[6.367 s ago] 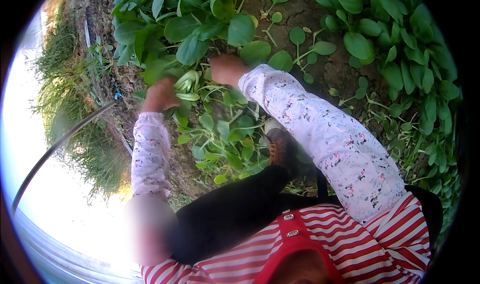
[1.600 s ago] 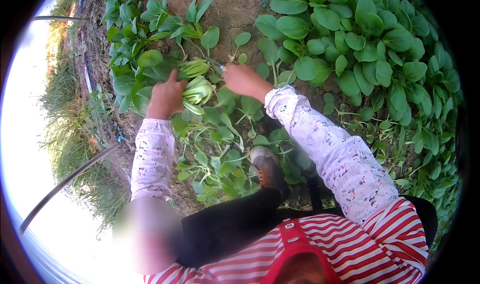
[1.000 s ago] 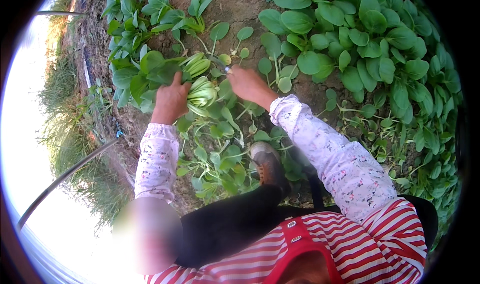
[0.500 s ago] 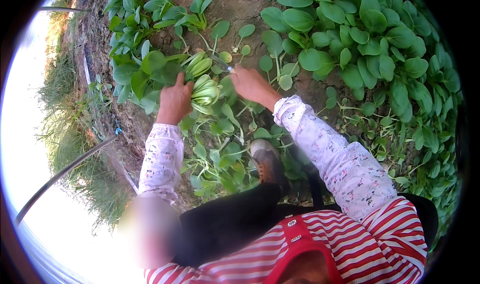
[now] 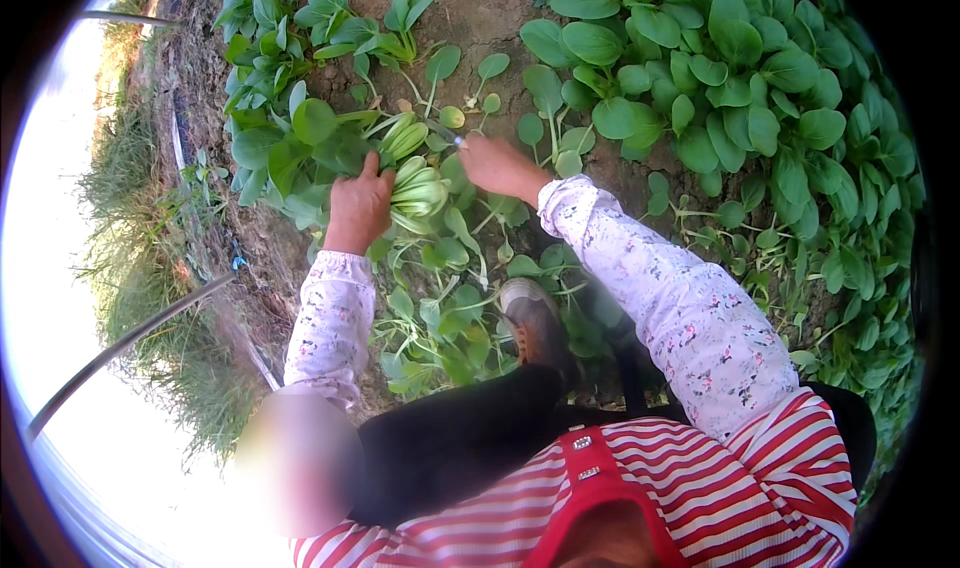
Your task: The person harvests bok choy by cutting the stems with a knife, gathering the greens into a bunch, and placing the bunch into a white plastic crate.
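My left hand [image 5: 360, 208] is closed on the leafy part of a cut head of bok choy [image 5: 420, 190], whose pale stem ends point right. Its fingers are partly hidden by the leaves. Just above lies another bok choy head [image 5: 403, 136], its pale green stalks fanned out. My right hand [image 5: 497, 168] is wrapped round a knife [image 5: 447, 134]; the handle is mostly hidden in my fist, and the blade points up and left toward the cut stems.
Uncut bok choy plants [image 5: 740, 78] grow thickly on the right. More leafy plants [image 5: 375, 38] stand at the upper left. Loose leaves [image 5: 450, 318] lie before my shoe [image 5: 530, 313]. Grass [image 5: 140, 268] and a curved pole [image 5: 130, 353] border the left side.
The view has shifted slightly. My left hand sits a little lower and farther right in the picture, still at the bok choy. My right hand has barely moved and keeps the knife.
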{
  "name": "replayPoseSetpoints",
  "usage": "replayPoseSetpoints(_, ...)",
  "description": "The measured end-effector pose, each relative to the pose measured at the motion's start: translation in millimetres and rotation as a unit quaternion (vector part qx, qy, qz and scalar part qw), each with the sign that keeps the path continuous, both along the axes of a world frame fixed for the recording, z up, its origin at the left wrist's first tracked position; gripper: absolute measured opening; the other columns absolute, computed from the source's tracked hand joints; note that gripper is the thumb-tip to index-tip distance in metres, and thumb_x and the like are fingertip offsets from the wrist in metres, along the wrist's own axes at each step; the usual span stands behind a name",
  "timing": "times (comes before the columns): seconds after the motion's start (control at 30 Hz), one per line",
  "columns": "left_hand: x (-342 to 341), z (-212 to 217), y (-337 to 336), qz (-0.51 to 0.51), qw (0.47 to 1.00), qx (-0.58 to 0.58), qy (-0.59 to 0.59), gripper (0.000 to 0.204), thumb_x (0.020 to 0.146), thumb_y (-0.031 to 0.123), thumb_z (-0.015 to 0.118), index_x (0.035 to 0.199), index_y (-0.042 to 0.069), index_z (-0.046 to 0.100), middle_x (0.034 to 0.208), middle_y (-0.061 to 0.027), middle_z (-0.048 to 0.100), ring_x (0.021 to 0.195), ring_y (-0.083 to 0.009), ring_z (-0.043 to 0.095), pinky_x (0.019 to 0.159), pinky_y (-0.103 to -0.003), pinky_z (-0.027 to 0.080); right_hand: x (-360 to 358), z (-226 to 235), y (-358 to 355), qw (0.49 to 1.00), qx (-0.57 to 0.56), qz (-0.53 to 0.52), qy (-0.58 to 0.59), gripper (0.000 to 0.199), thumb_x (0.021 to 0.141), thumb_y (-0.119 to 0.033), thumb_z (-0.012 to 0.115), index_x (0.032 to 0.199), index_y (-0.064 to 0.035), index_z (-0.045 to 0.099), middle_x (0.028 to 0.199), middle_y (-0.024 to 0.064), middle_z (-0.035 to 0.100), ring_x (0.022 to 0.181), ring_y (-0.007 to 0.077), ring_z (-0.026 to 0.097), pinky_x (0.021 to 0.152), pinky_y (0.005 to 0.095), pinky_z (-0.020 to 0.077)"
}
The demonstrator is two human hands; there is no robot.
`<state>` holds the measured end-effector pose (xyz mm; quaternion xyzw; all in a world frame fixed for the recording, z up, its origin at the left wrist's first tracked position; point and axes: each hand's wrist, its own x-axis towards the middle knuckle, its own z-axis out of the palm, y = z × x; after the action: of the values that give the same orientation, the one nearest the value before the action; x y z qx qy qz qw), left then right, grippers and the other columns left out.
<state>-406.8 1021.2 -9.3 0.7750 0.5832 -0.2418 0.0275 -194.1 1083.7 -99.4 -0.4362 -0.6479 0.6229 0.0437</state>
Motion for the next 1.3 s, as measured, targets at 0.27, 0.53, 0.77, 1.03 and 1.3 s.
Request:
replayPoseSetpoints(0.27,2.5,38.6,-11.6,0.049,0.999,0.005,-0.020,0.021,0.063,0.005,0.068,0.082,0.010,0.063,0.105,-0.0104,0.057,0.072,-0.0311,0.065,0.067,-0.043,0.050,14.8,11.4,-10.9,0.994,0.064,-0.084,0.020,0.032,0.094,-0.024,0.048,0.103,0.0057,0.057,0.088,0.0303,0.064,0.082,0.0469,0.063,0.075,0.0533,0.0500)
replayPoseSetpoints(0.53,5.8,30.5,15.3,0.104,0.993,-0.061,0.017,0.028,0.057,0.008,0.072,0.084,0.012,0.064,0.151,-0.0260,0.028,0.085,-0.0323,0.069,0.072,-0.041,0.054,-56.8,29.0,44.2,0.988,0.150,-0.017,0.027,0.033,0.096,-0.025,0.046,0.109,0.0044,0.054,0.095,0.0298,0.065,0.093,0.0452,0.064,0.083,0.0521,0.0488)
replayPoseSetpoints(0.77,-46.2,15.6,27.2,0.159,0.979,-0.105,-0.067,0.057,0.048,0.014,0.081,0.104,0.017,0.069,0.153,-0.0267,0.020,0.091,-0.0378,0.067,0.081,-0.042,0.055,-62.8,30.9,39.1,0.981,0.152,0.114,0.029,0.037,0.097,-0.031,0.045,0.114,-0.0010,0.056,0.100,0.0246,0.066,0.097,0.0439,0.062,0.086,0.0522,0.0467)
replayPoseSetpoints(1.03,-58.5,5.2,24.0,0.163,0.975,-0.127,-0.079,0.066,0.049,0.019,0.080,0.113,0.015,0.065,0.139,-0.0157,0.046,0.098,-0.0369,0.064,0.081,-0.044,0.055,-60.0,25.9,52.7,0.981,0.144,0.128,-0.040,0.047,0.091,-0.014,0.042,0.135,-0.0004,0.047,0.111,0.0290,0.063,0.107,0.0430,0.060,0.093,0.0497,0.0462)
replayPoseSetpoints(1.3,-46.5,1.2,22.0,0.103,0.989,-0.078,-0.072,0.053,0.053,0.016,0.076,0.105,0.011,0.065,0.128,-0.0115,0.056,0.094,-0.0322,0.066,0.076,-0.042,0.055,-64.6,20.0,67.5,0.981,0.123,0.140,-0.057,0.049,0.087,-0.016,0.046,0.133,-0.0005,0.052,0.117,0.0246,0.063,0.109,0.0404,0.061,0.094,0.0479,0.0465)
